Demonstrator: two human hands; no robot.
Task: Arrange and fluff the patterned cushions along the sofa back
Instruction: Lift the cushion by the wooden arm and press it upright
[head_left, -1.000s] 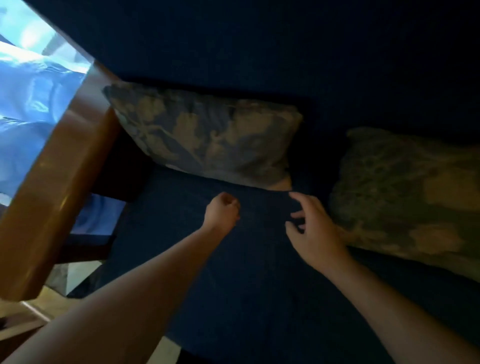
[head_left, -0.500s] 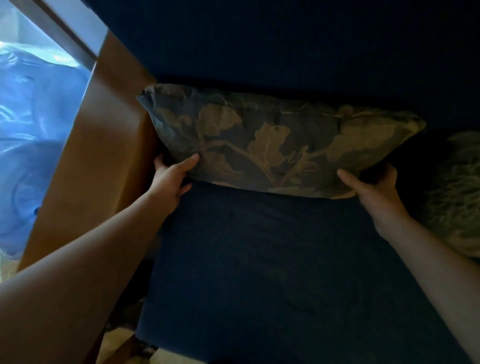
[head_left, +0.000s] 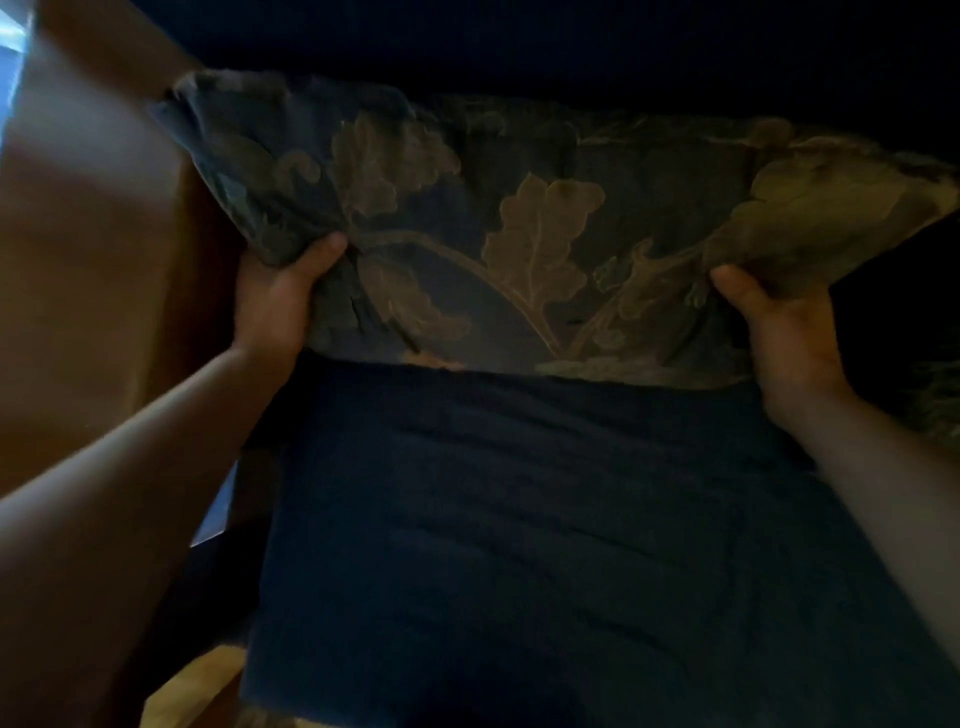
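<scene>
Cushion (head_left: 519, 223) up against sofa back, over seat (head_left: 519, 519). Left hand (head_left: 278, 296) and right hand (head_left: 779, 322) clamp lower corners, fingers closed into fabric. Looks soft, light, floppy — sags between grips. Corners best hold; second cushion (head_left: 940, 400) just right.

L hand (head_left: 275, 301) & R hand (head_left: 779, 322) now gripping cushion (head_left: 519, 234) ends — lifted, closer
</scene>
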